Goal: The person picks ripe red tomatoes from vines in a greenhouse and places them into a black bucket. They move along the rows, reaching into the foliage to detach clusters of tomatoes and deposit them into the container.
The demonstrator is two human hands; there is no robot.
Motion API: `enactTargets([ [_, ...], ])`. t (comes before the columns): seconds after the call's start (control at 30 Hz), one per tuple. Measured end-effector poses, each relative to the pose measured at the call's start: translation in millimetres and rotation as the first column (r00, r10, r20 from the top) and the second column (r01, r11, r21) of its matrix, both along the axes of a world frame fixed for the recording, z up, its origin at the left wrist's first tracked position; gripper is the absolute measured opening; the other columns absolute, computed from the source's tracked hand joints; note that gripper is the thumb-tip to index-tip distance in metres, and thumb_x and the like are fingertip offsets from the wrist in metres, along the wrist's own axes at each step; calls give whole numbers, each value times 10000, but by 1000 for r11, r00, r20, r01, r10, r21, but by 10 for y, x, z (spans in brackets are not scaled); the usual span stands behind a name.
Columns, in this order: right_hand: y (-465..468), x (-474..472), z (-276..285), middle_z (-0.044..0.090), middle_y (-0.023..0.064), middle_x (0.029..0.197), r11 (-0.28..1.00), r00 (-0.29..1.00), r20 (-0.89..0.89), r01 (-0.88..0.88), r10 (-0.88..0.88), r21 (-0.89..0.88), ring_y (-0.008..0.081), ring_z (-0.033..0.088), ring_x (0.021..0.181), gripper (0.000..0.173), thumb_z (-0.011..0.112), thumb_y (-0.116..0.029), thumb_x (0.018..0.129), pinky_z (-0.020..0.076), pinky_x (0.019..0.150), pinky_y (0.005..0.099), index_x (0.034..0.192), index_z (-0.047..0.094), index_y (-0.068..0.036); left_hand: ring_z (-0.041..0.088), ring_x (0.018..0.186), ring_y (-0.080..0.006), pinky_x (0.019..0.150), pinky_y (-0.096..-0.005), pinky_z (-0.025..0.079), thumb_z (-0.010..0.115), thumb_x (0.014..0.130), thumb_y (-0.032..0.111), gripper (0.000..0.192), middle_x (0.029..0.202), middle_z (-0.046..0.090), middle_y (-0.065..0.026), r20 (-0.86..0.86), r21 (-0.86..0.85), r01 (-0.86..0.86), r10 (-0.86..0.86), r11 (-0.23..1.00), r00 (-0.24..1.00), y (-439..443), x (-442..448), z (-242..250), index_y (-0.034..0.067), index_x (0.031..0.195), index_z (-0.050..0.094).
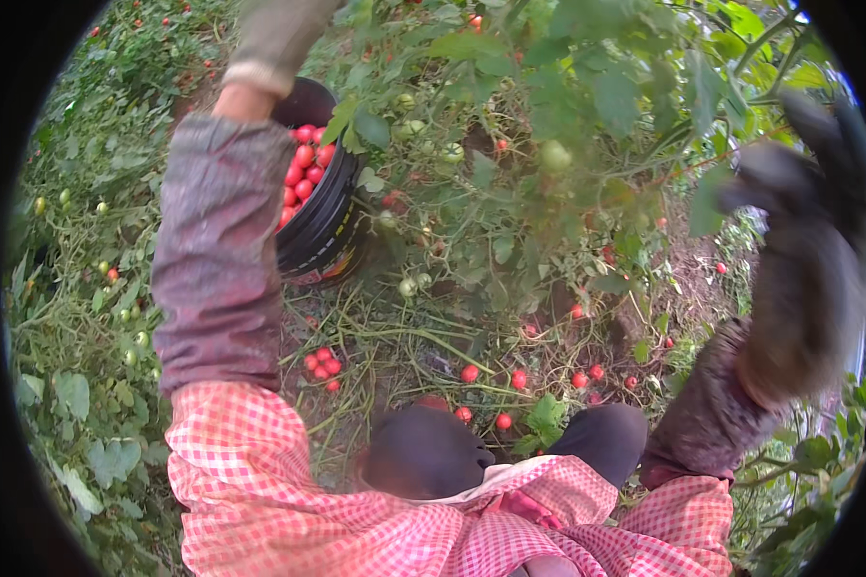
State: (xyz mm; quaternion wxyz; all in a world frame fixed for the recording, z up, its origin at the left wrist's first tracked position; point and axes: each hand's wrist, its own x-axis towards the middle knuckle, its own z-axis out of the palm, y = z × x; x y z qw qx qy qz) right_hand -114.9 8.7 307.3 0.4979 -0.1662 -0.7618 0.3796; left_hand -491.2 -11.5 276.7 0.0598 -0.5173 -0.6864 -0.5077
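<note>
My left hand (pixel 281 32), in a greyish glove, reaches to the top edge above a black plastic bucket (pixel 325 209); its fingers are out of frame, so its hold is hidden. Red tomatoes (pixel 304 169) lie in the tilted bucket. On the right, my gloved right hand (pixel 779 162) is raised beside tomato plant leaves (pixel 707 198), blurred, its fingers apart and nothing visible in them. Green tomatoes (pixel 554 155) hang among the vines between my hands.
Loose red tomatoes (pixel 322 363) lie on the soil and cut stems before my knees, with more (pixel 518 379) to the right. Dense tomato plants (pixel 79 288) stand along the left. A thin reddish string (pixel 722 155) runs through the foliage near my right hand.
</note>
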Motion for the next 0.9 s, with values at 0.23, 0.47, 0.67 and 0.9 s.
enactTargets([
  [0.23, 274, 158, 819, 666, 125, 1030, 993, 998, -59, -23, 16, -120, 182, 652, 864, 272, 594, -49, 885, 542, 743, 319, 1151, 633, -12, 642, 1077, -215, 938, -325, 492, 648, 937, 247, 434, 1219, 669, -113, -107, -481, -90, 44, 872, 993, -713, -685, 389, 21, 1303, 589],
  [0.47, 313, -186, 2437, 663, 124, 1030, 970, 997, -49, -72, 62, -233, 190, 651, 875, 305, 609, -28, 864, 541, 760, 324, 1169, 619, -10, 675, 947, -219, 815, -331, 574, 644, 897, 170, 451, 1111, 674, -149, 9, -248, 393, -403, 886, 915, -1491, 216, 3252, -9, 1301, 550],
  [0.67, 217, -859, 4119, 660, 124, 1031, 958, 997, -56, -67, 54, -280, 197, 649, 885, 337, 623, -10, 847, 540, 774, 328, 1184, 607, -9, 673, 949, -219, 824, -326, 568, 624, 908, 134, 387, 1104, 677, -146, -151, -155, 479, -500, 864, 853, -2034, 342, 5132, -9, 1264, 578],
  [0.9, 142, -1195, 6040, 657, 124, 1032, 977, 989, -118, 62, -87, -204, 205, 647, 896, 377, 639, 11, 827, 540, 791, 332, 1201, 592, -7, 671, 951, -218, 835, -321, 561, 601, 920, 92, 318, 1097, 681, -142, -299, 46, 347, -318, 937, 900, -2400, -299, 6757, -8, 1221, 610],
])
